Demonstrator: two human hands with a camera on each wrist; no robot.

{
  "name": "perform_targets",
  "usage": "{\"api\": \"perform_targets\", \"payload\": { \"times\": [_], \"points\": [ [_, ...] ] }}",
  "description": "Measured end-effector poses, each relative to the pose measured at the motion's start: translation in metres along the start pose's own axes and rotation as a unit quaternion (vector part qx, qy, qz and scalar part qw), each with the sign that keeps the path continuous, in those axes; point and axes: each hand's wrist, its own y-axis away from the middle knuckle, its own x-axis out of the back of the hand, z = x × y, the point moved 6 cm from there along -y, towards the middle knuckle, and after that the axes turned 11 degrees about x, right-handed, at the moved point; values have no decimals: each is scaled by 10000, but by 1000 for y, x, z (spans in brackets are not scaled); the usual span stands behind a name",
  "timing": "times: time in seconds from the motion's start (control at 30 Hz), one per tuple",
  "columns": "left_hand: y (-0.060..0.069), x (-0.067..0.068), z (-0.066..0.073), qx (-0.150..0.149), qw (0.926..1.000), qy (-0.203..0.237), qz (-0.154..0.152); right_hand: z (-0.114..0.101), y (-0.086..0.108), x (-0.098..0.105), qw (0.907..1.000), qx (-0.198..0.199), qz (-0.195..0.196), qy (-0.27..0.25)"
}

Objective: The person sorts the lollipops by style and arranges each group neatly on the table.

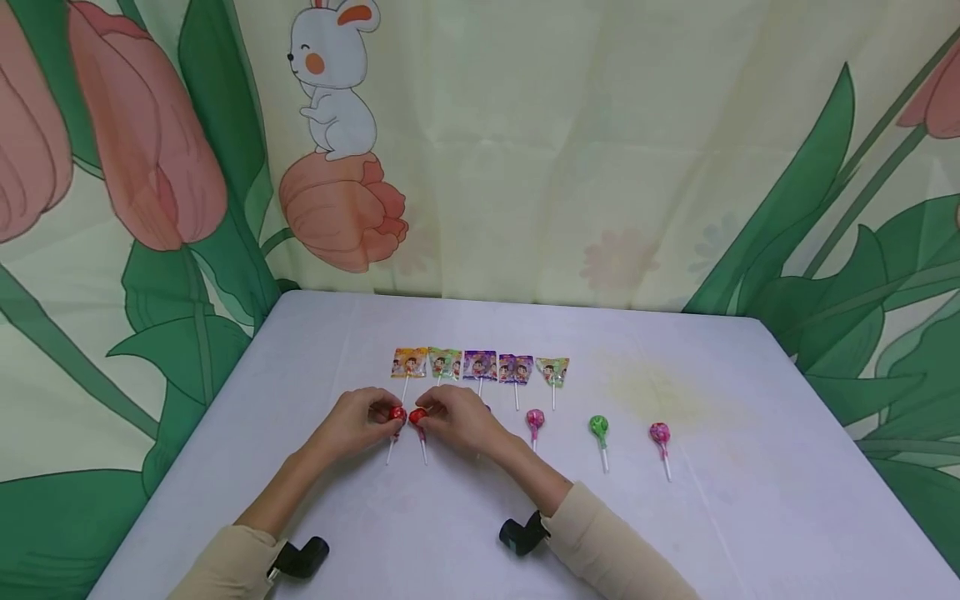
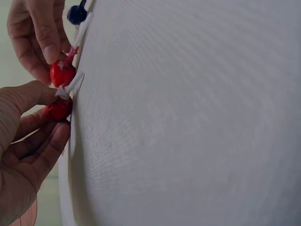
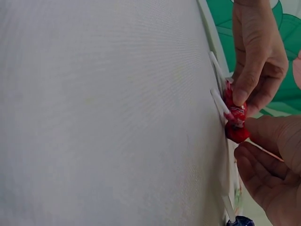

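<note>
Two red lollipops lie side by side left of the middle of the white table. My left hand (image 1: 362,422) pinches the left red lollipop (image 2: 59,109) by its round head, between thumb and fingers. On the other red lollipop (image 1: 417,417), the thumb and fingertips of my right hand (image 1: 463,417) grip the head. The two heads nearly meet, and both white sticks point toward me. A dark blue lollipop (image 3: 241,221) lies close to my right hand, mostly hidden behind it in the head view.
Behind the hands runs a row of flat-wrapped lollipops, from an orange packet (image 1: 409,362) to a green one (image 1: 552,369). Rightward lie a pink lollipop (image 1: 535,418), a green lollipop (image 1: 598,426) and a pink-purple lollipop (image 1: 660,432). A printed curtain (image 1: 525,167) hangs behind the table (image 1: 750,517).
</note>
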Motion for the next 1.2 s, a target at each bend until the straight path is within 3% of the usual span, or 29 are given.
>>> {"api": "perform_targets", "payload": {
  "times": [0.47,0.77,1.2],
  "points": [
    [1,0,0,118,9999,-116,-27,-4,12,10,9997,-45,183,-170],
    [-1,2,0,111,9998,-165,42,-10,23,24,9977,344,457,-351],
    [1,-1,2,124,9999,-78,-45,-9,48,36,9959,387,645,-502]
  ]
}}
